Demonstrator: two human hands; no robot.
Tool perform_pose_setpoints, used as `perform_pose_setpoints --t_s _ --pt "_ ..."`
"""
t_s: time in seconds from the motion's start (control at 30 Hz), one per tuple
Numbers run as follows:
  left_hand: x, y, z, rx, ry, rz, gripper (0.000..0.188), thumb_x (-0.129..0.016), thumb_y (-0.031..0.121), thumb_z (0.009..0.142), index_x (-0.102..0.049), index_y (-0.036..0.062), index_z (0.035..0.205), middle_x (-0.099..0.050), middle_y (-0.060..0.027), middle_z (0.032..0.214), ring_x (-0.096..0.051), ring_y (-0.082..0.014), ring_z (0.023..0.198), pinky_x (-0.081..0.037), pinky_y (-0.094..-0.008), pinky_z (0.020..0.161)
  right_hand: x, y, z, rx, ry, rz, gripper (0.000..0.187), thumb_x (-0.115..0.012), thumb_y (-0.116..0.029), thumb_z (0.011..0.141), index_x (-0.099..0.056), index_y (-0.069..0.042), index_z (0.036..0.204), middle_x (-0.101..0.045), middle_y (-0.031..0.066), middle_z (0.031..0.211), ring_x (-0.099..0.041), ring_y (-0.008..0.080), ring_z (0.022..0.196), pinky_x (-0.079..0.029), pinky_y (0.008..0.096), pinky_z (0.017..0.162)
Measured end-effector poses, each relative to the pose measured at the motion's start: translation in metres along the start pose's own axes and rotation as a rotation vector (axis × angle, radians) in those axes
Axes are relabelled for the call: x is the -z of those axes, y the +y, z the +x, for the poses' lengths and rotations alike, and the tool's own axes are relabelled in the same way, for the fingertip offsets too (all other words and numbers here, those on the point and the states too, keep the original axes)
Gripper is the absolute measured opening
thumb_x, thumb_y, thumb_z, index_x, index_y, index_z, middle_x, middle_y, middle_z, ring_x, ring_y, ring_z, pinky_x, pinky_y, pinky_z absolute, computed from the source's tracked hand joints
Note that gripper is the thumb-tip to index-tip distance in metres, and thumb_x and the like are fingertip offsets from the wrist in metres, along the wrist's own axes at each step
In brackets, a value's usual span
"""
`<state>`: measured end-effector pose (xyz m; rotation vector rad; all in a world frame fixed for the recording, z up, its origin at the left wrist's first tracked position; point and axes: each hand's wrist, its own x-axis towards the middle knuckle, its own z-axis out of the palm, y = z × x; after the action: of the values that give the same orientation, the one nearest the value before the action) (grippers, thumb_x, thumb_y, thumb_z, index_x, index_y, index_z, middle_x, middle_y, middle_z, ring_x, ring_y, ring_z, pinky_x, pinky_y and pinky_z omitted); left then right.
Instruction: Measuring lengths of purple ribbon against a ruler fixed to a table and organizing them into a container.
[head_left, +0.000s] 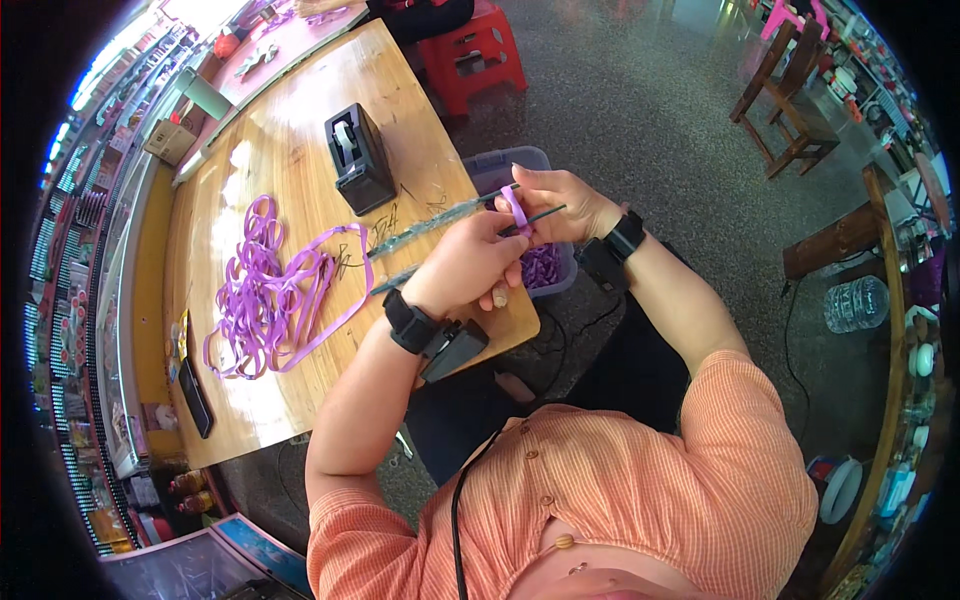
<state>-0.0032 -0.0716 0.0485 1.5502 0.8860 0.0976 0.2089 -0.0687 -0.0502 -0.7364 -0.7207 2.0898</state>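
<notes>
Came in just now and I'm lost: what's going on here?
A person works with left hand and right hand together near the edge of the table, at a small purple loop and two thin dark rods; which fingers grip is unclear. A heap of purple ribbon and a black tape dispenser lie nearby. Purple pieces lie in a clear bin below.

On the counter (300,105), a phone (195,396) lies left of the ribbon pile (243,325), a tape dispenser (364,168) behind it; a tub (569,270) stands off the right edge.
</notes>
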Motion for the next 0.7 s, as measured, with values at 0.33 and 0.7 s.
perform_pose_setpoints --t_s 0.33,0.7 --pt "-0.004 0.011 -0.006 -0.080 0.192 0.205 0.042 -0.056 0.011 0.096 -0.056 0.0015 0.137 -0.060 -0.0022 0.064 -0.053 -0.0087 0.045 -0.042 -0.0259 0.039 -0.005 -0.002 -0.007 0.001 0.090 0.035 0.072 -0.058 -0.069 0.090 -0.062 -0.002 0.116 -0.064 0.0085 0.100 -0.061 0.0205 0.086 -0.051 0.0370 0.079" --pt "0.031 0.011 -0.020 -0.172 0.201 -0.079 0.025 -0.057 0.014 0.097 -0.071 0.0026 0.116 -0.059 0.0010 0.065 -0.050 -0.0049 0.049 -0.037 -0.0210 0.043 0.021 0.021 0.010 0.260 -0.083 -0.027 0.024 -0.060 -0.018 0.100 -0.063 -0.003 0.118 -0.066 0.0029 0.100 -0.064 0.0155 0.087 -0.054 0.0341 0.078"
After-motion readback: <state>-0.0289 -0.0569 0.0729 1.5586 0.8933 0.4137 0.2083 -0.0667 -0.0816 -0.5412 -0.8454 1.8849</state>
